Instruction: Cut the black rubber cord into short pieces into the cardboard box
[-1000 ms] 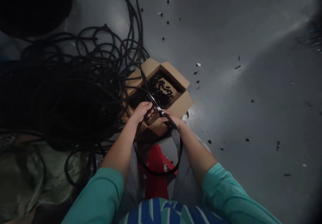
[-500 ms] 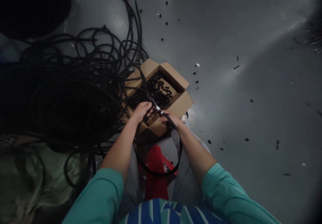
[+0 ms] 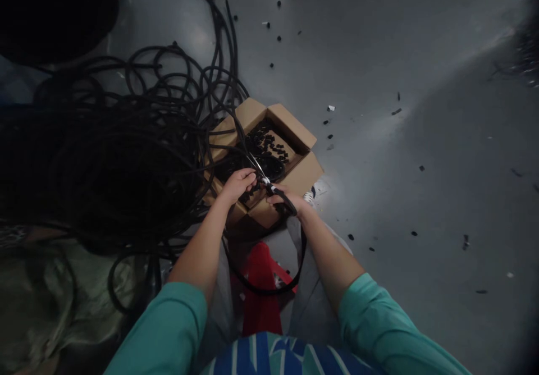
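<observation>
- Head view: left hand (image 3: 237,186) curled shut around the black hose (image 3: 295,263), just above the open cardboard box (image 3: 295,133).
- Right hand (image 3: 285,200) closed on scissors (image 3: 264,177); its fingers sit in the black handles, and the blades point up-left to the hose beside the left hand.
- Can't tell how far the blades are open.
- Hose loops down between both forearms, over a red stool (image 3: 261,285).
- Box holds short black cut pieces (image 3: 269,142).
- Big tangle of black hose (image 3: 126,156) lies on the floor (image 3: 421,55) left of the box.
- Black scraps are scattered across the grey floor.
</observation>
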Demonstrator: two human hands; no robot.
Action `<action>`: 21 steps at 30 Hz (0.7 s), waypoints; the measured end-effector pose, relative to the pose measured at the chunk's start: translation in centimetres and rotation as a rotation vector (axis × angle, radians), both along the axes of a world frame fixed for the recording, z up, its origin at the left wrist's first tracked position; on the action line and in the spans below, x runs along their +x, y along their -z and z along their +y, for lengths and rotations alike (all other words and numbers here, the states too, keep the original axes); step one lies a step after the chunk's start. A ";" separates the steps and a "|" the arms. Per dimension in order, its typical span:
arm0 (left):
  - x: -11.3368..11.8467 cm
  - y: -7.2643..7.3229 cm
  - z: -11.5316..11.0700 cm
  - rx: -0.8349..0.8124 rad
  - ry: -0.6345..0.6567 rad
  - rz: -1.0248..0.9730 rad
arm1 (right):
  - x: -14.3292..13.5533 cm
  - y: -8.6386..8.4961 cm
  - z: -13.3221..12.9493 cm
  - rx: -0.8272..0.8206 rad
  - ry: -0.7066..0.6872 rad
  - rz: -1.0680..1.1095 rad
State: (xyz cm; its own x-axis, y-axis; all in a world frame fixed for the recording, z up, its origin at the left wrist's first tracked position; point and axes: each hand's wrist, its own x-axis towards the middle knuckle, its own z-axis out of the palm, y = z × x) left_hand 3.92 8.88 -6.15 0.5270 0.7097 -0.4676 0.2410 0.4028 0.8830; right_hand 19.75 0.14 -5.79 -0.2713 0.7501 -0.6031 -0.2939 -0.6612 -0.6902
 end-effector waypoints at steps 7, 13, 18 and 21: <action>-0.3 -0.3 0.5 -0.043 -0.116 -0.028 | 1.1 -0.2 0.1 0.087 -0.114 -0.082; -0.4 -0.3 0.6 -0.050 -0.133 -0.027 | 1.0 0.0 -0.1 0.083 -0.117 -0.211; -0.4 -0.4 0.7 -0.034 -0.126 -0.027 | 0.5 -0.2 -0.2 0.047 -0.080 -0.247; -0.3 -0.5 0.7 -0.035 -0.147 -0.028 | 0.4 -0.1 -0.3 0.031 -0.058 -0.235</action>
